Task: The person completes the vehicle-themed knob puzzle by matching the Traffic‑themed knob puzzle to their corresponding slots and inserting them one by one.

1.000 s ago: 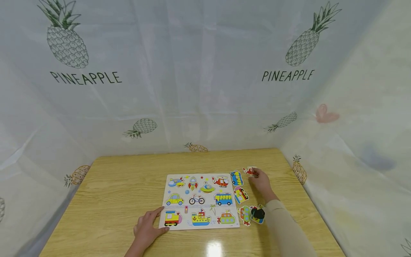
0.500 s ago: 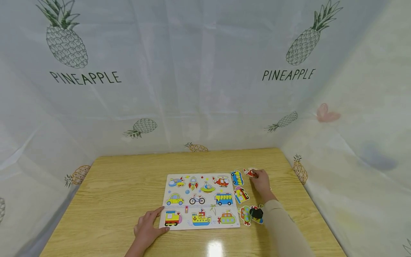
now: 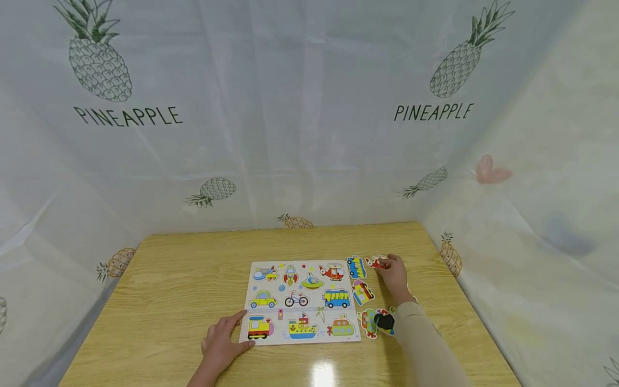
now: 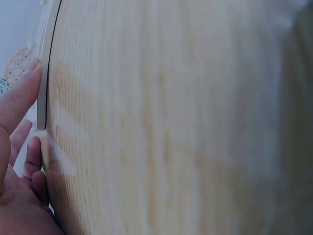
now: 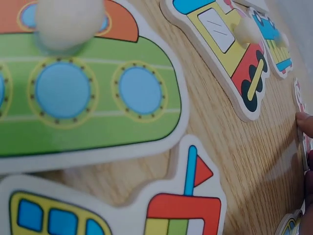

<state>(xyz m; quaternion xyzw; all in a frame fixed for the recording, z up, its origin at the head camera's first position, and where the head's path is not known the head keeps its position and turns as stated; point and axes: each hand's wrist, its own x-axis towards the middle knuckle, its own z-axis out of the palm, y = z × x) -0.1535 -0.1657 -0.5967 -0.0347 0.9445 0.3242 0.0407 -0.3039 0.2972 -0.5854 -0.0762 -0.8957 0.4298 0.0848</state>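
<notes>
My left hand rests at the lower left corner of a vehicle puzzle board, thumb on its front edge and index finger at its left side. In the left wrist view a straight finger of the left hand touches the board's edge. Off the board's far right corner, my right hand pinches a red helicopter puzzle piece low over the table. The right wrist view catches only fingertips of the right hand against the helicopter piece.
Right of the board lie a bus piece, a train piece and a submarine piece. A boat piece and a yellow vehicle piece sit near the submarine. Pineapple-print curtain surrounds the wooden table.
My right hand has shifted slightly toward me, and the helicopter piece has come with it. The left hand and the board have stayed in place.
</notes>
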